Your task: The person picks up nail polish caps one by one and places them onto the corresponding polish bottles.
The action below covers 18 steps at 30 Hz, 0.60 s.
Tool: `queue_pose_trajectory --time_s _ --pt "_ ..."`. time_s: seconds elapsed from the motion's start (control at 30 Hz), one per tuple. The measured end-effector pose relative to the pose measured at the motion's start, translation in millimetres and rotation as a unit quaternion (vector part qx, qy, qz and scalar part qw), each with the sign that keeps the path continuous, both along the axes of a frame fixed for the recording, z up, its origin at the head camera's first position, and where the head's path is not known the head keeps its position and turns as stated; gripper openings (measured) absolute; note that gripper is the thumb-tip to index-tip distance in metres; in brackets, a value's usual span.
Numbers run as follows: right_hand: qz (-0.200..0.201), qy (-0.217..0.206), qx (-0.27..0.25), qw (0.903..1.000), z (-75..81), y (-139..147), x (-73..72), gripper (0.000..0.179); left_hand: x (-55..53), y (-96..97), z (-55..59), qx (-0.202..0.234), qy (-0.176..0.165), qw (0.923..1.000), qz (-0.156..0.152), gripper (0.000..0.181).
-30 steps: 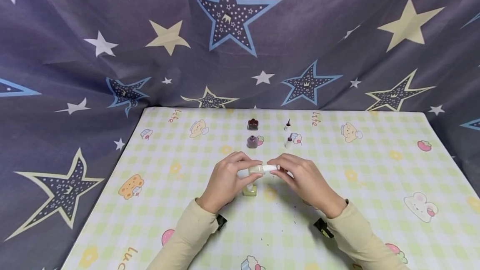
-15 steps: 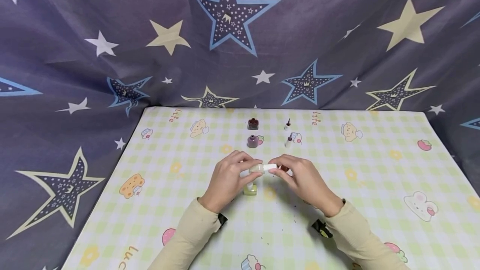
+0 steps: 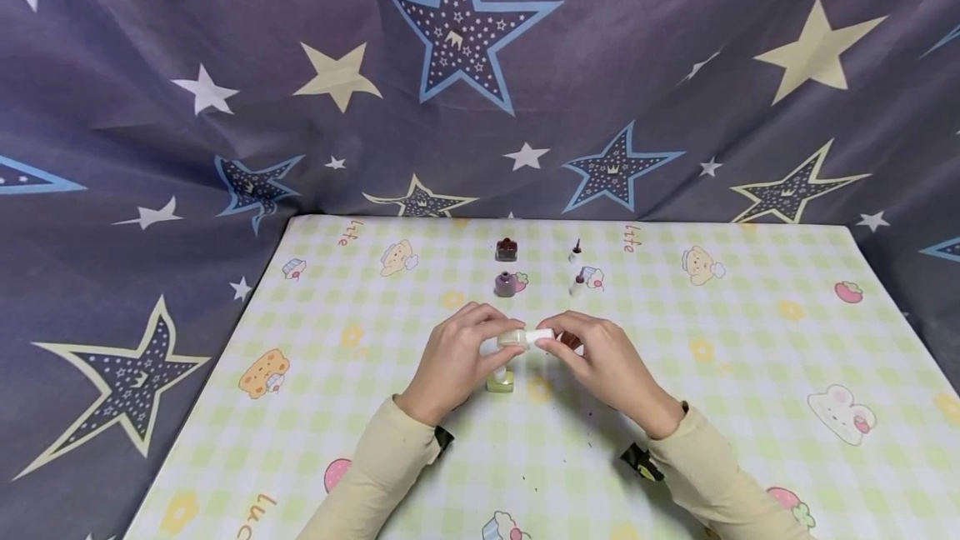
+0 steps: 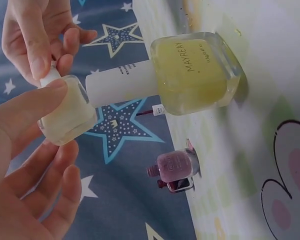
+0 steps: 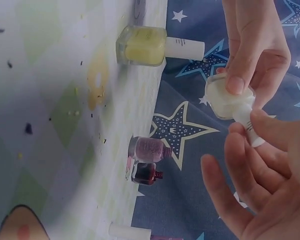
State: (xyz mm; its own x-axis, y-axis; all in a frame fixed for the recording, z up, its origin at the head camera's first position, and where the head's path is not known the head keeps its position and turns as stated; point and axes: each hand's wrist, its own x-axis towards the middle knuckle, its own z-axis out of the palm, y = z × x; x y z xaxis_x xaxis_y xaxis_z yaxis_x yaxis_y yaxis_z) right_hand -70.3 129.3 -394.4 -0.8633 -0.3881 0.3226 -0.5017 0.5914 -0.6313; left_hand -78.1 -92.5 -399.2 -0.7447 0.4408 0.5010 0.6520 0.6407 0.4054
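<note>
Above the table, my left hand (image 3: 453, 361) pinches a small glass nail polish bottle (image 4: 70, 117) with pale cream polish, thumb on one face and fingers on the other. The bottle lies on its side in the air, its neck pointing right. My right hand (image 3: 611, 361) pinches its white cap (image 3: 540, 337) between thumb and fingers; the cap sits at the bottle's neck. Just below the hands stands a yellow nail polish bottle (image 4: 190, 80), upright with its white cap (image 4: 122, 82) on. In the head view the left hand partly covers that cap.
Farther back stand an uncapped purple polish bottle (image 3: 506, 284) and an uncapped dark red one (image 3: 507, 251). To their right, two white brush caps (image 3: 577, 286) stand with brushes up. Small dark and yellow specks (image 5: 29, 128) dot the checked tablecloth (image 3: 720, 440). A star-patterned curtain (image 3: 480, 148) hangs behind.
The right hand's fingers have shifted slightly on the white cap, and its wrist has moved a little left. The bottle stays held between both hands in nearly the same spot.
</note>
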Motion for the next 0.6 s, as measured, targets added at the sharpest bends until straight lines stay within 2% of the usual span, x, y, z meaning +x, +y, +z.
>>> queue_pose_trajectory --time_s 0.27,0.6 --pt "0.001 -0.006 -0.009 0.9999 -0.6 2.4 -2.3 0.018 -3.6 2.1 -0.5 -0.009 -0.025 0.9996 0.003 0.023" --pt "-0.004 0.005 -0.008 0.9999 -0.9 9.1 -9.2 0.017 -9.2 2.1 -2.6 -0.017 -0.048 0.9985 0.021 0.021"
